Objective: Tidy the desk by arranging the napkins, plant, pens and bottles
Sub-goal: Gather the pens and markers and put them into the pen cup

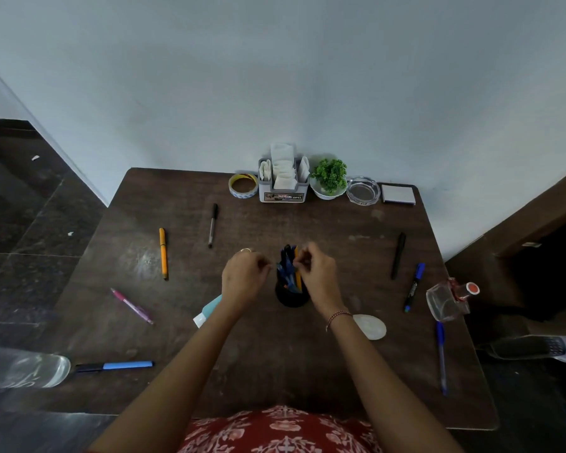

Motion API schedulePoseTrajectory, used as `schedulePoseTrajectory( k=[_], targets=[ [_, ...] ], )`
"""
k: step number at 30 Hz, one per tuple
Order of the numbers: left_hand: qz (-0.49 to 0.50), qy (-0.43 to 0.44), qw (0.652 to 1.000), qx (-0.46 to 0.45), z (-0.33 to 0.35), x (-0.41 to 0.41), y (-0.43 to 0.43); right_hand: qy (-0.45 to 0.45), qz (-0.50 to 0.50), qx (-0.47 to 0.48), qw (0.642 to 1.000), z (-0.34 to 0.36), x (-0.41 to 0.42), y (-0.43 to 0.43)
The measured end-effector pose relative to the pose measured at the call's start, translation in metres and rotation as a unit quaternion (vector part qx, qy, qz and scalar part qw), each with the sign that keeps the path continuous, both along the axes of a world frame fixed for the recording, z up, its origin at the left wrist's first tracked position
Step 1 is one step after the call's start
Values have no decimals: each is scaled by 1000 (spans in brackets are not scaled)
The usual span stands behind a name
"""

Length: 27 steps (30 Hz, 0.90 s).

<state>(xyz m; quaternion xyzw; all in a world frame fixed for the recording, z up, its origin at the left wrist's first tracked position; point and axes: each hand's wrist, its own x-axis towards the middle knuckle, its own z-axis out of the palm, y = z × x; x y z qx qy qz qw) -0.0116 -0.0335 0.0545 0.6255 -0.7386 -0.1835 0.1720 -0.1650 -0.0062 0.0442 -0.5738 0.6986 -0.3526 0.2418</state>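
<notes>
The bare left forearm (190, 354) and right forearm (366, 364) reach forward from the bottom of the view and converge over the middle of the tabletop (275, 354). The two grips are level with each other and a small gap apart, backs turned up. The left grip (244, 276) has its fingers curled in toward the thumb with nothing seen in it, while the right grip (317, 273) bunches its fingertips (299, 262) toward the left one; whether they pinch anything cannot be told.

Open desk (275, 223) between pen cup (291, 297) and back row of napkin holder (283, 189), plant (329, 178), ashtray (363, 190). Flanked by orange pen (163, 253) left, black marker (398, 255) right. Bottle (445, 304) lying at right edge.
</notes>
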Motion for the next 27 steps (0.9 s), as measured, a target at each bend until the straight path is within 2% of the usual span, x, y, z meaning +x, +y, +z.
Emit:
schedulePoseTrajectory(
  k=[4,10,22,27],
  targets=[
    [33,38,999,-16,4,16,-16,-29,-31,-62,997,17,18,-19],
    [74,100,992,-24,2,49,-40,-74,7,-88,993,28,68,-50],
    [188,152,969,50,-5,102,-96,-206,-51,40,976,1,139,-115],
    [244,213,940,107,-19,113,-115,-241,-81,109,961,-25,156,-138]
  ],
)
